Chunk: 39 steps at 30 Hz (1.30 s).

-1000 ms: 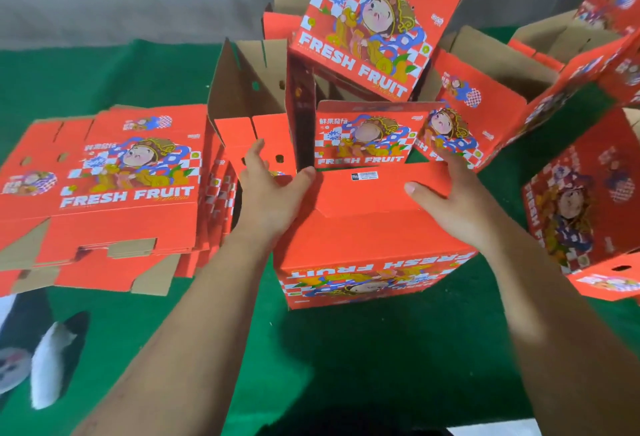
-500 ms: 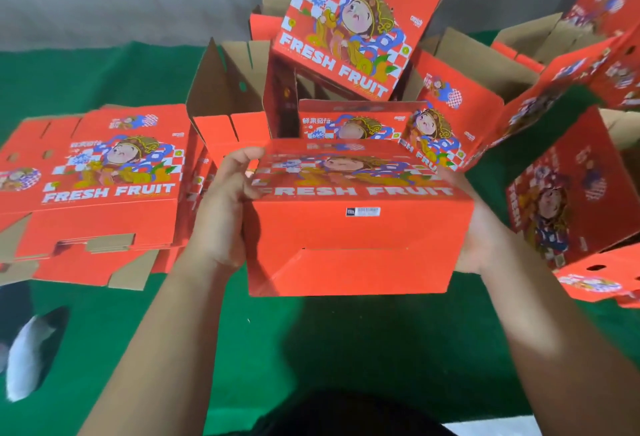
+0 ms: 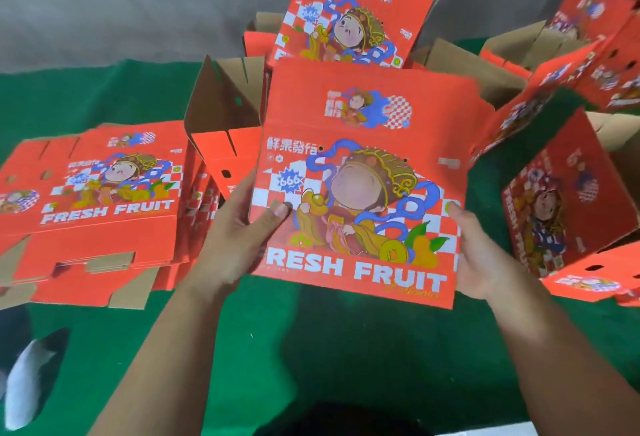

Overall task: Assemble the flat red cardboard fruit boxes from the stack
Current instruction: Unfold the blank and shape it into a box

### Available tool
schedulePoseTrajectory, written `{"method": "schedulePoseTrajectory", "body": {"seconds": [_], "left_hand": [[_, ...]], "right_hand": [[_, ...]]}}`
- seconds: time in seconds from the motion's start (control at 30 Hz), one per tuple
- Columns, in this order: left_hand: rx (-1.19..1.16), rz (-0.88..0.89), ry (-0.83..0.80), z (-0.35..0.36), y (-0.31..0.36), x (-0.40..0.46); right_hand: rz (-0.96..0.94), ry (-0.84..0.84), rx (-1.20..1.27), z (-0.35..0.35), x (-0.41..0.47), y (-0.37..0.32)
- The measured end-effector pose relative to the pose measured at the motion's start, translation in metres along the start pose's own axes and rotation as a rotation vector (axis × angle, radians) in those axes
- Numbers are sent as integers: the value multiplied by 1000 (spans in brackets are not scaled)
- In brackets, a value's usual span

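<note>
The fruit box (image 3: 360,193) hangs above the green bench (image 3: 311,349), and we clasp it at both side edges: left hand (image 3: 239,238) with thumb across the printed face, right hand (image 3: 474,255) opposite. We judge it light, stiff, crushable; edges suit our grip best.

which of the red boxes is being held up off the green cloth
The box in the centre, printed face toward the camera, gripped at its edges by the left hand and right hand. The others lie or stand untouched.
</note>
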<state>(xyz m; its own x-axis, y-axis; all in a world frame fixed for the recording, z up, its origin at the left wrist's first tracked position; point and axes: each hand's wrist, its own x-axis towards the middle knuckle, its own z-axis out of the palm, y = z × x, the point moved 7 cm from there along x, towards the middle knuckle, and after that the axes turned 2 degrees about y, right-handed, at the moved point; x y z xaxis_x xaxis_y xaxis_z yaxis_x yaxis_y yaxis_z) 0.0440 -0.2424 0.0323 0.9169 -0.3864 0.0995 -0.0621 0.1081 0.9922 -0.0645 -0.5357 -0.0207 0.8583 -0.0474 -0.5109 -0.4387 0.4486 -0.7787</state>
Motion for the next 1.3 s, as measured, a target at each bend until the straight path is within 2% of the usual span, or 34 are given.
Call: {"method": "schedulePoseTrajectory", "body": {"seconds": [0.07,0.2,0.33,0.4,0.47,0.53,0.67,0.73,0.83,0.93,1.0,1.07,1.17,1.3], "left_hand": [[79,49,21,2,9,8],[373,146,200,0,24,16],[548,277,357,-6,62,26],[713,279,454,-13,82,38],[827,170,518,-12,99,49],[807,127,492,-2,113,57],[674,309,218,23,143,74],[598,356,154,16,153,87],[597,362,142,-15,157,112],[558,353,186,-59,148,141],[614,229,261,-90,126,158],[551,89,251,-109,100,168],[450,47,175,-121,85,177],[428,34,84,-112,91,193]], "right_hand": [[-57,29,-24,-1,0,-8],[-279,99,-53,16,-1,-27],[-519,100,-33,47,-10,-64],[-636,95,-26,67,-9,-88],[-759,142,-27,86,-3,-109],[-894,174,-78,116,2,-132],[-1084,225,-118,192,18,-169],[-1140,254,-139,221,31,-182],[-1172,292,-249,247,56,-188],[-1238,262,-510,266,87,-190],[-1151,186,-648,280,115,-186],[-994,134,-735,289,138,-175],[-839,127,-823,290,159,-155],[-778,234,-921,284,168,-154]]}}
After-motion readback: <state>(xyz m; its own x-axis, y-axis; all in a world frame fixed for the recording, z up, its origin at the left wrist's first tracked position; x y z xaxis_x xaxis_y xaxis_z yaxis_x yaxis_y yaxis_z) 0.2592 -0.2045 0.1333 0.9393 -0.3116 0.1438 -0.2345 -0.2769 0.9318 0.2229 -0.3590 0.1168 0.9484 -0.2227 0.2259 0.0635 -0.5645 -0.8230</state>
